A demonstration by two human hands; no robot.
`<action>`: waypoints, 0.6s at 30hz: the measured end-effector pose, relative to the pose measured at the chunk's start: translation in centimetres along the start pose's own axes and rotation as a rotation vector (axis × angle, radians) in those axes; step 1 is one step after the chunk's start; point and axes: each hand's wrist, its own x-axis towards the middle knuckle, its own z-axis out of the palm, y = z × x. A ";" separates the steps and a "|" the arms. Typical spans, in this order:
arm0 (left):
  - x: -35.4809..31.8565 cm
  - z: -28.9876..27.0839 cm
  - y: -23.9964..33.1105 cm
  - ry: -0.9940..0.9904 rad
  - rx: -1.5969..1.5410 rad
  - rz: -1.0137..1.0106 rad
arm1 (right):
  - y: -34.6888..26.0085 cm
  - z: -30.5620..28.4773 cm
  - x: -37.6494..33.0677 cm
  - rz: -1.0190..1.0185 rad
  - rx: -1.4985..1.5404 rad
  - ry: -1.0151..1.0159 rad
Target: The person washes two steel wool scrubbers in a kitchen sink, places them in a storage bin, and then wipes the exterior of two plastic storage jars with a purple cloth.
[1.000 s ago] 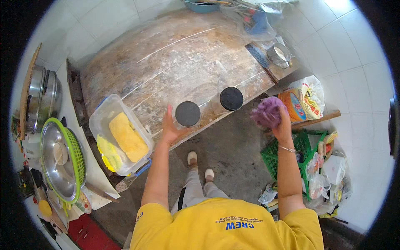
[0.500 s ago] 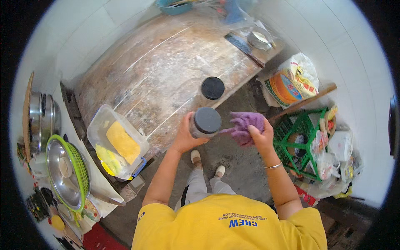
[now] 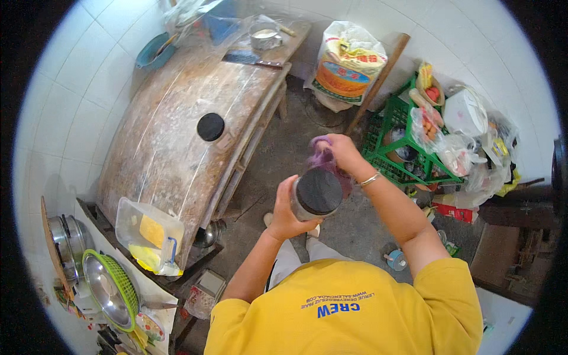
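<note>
My left hand grips a clear jar with a black lid, held up in front of my chest over the floor. My right hand clutches a purple cloth pressed against the far side of that jar. A second black-lidded jar stands alone on the floury wooden table to my left, well away from both hands.
A clear plastic box with yellow sponges sits at the table's near end. A cleaver and a metal bowl lie at the far end. A printed sack, a wooden stick and a green crate of bagged goods stand right.
I lifted one jar off the table with my left hand and brought it toward my body. My right hand with the purple cloth came in against it. My view swung right.
</note>
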 end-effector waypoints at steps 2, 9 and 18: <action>0.7 0.7 1.4 0.038 0.028 0.029 | 0.7 -3.8 -2.2 -0.063 0.025 0.102; 1.6 6.1 0.8 -0.005 -0.017 -0.126 | -4.6 -3.9 -10.5 -0.636 -0.244 0.110; 1.6 8.9 3.6 0.013 -0.572 -0.338 | 6.1 -9.7 -8.1 -0.017 0.400 0.218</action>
